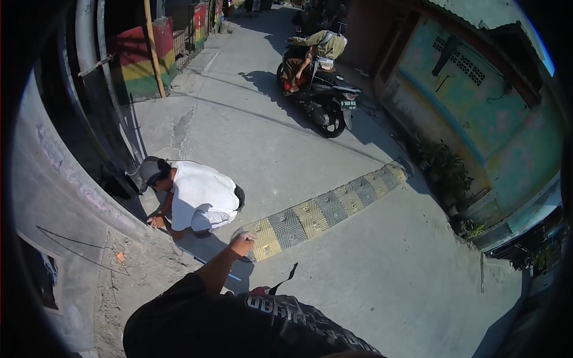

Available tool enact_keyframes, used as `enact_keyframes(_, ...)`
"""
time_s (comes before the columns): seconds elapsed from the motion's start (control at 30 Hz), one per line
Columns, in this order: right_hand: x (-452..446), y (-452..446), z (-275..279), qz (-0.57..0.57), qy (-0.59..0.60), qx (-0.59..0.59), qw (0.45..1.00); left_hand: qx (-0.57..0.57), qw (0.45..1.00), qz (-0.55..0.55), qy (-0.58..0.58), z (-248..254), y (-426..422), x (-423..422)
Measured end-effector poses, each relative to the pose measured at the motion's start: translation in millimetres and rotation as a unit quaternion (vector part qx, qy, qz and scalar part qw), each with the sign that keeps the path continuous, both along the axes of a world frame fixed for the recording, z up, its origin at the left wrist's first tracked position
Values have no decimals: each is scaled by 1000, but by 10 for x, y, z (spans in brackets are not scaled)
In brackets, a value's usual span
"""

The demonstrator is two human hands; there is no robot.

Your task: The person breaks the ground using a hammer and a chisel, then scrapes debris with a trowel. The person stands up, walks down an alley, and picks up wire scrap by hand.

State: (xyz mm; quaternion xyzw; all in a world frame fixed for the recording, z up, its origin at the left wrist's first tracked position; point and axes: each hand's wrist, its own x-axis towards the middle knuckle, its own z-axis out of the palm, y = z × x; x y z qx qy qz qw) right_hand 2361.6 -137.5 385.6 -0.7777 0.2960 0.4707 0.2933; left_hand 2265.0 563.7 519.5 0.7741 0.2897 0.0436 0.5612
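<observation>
My left hand (243,244) is stretched out in front of me, its fingers curled closed. What it holds, if anything, is too small to make out. Behind it in the view lies the near end of a yellow and grey speed bump (322,212); I cannot tell whether the hand touches it. Below the hand runs a thin blue and white rod (225,273). Close to my dark shirt (262,319) are a small reddish thing (259,291) and a black strap (285,279). My right hand does not show.
A person in a white shirt (200,194) and cap crouches at the left, hands by the wall base. A rider sits on a black motorbike (322,107) beyond the speed bump. Potted plants (444,173) line the green wall (477,119). A bamboo pole (154,48) leans at upper left.
</observation>
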Motion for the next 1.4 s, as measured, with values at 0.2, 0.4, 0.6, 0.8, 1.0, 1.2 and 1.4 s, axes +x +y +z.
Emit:
enact_keyframes(0.2,467,749,403,-112,77,-57,989,-104,977,-29,-185,2033,275,1201)
enact_keyframes(0.4,3505,1657,431,48,-10,-15,999,16,962,251,107,-58,579,1201)
enact_keyframes(0.6,8024,4713,1730,184,-333,74,922,-216,882,418,43,-976,62,1344)
enact_keyframes(0.8,8750,9059,3671,187,-575,378,701,-308,853,228,354,-1875,445,1658)
enact_keyframes(1.0,7908,11111,2142,557,-447,329,617,-102,888,309,324,-2337,2436,2033)
enact_keyframes(1.2,8188,9975,153,332,46,22,942,-178,795,546,-195,21,5005,2775)
enact_keyframes(1.4,8434,11859,783,414,-17,-46,909,-110,750,651,37,-255,5725,2389)
